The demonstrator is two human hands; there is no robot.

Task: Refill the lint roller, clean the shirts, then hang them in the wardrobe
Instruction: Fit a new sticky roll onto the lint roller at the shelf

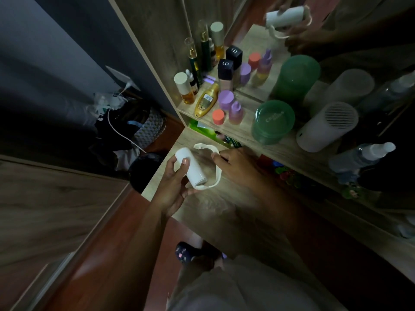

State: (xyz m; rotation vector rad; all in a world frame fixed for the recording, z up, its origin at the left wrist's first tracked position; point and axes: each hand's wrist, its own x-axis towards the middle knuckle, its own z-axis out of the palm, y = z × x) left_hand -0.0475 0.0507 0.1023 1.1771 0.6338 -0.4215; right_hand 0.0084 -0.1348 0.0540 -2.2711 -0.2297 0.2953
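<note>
A white lint roller roll (193, 166) sits in its curved white frame (215, 167), held just above the wooden dresser top (215, 212). My left hand (174, 187) wraps the roll from below, thumb on its side. My right hand (235, 163) pinches the frame's handle loop at the upper right. The mirror (336, 48) behind the shelf reflects the roller and both hands. No shirt is in view.
The shelf (247, 133) carries perfume and lotion bottles, a gold bottle (206, 99), a green jar (272, 122), a white cylinder device (326, 127) and a spray bottle (361, 156). Bags and a white cable (125, 135) lie on the floor at left. A wooden panel (56, 209) stands at lower left.
</note>
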